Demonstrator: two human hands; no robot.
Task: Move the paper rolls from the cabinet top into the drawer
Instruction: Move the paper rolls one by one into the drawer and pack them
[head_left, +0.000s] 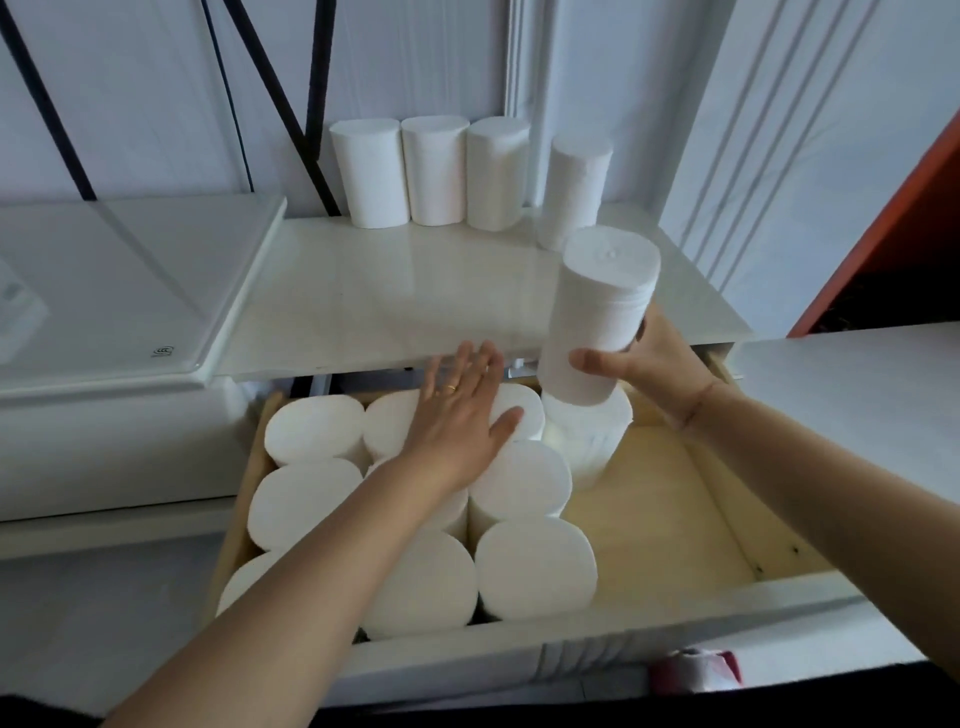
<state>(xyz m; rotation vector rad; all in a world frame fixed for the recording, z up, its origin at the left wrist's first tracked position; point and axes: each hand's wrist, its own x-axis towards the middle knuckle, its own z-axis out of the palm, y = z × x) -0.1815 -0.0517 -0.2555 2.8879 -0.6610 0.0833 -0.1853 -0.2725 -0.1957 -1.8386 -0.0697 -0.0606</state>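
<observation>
My right hand (655, 364) grips a white paper roll (597, 312), held upright and slightly tilted over the back of the open drawer (670, 509), just above another roll (589, 436) that stands there. My left hand (460, 415) lies flat with straight fingers on the tops of the rolls packed in the drawer's left half (426, 519). Several more white rolls (436, 171) stand upright at the back of the glossy cabinet top (395, 291).
The drawer's right half shows bare wooden floor. A white appliance lid (119, 291) adjoins the cabinet top on the left. Black cables (291, 104) hang down the wall behind. An orange panel (893, 208) stands at the right; a white ledge (857, 384) lies beside the drawer.
</observation>
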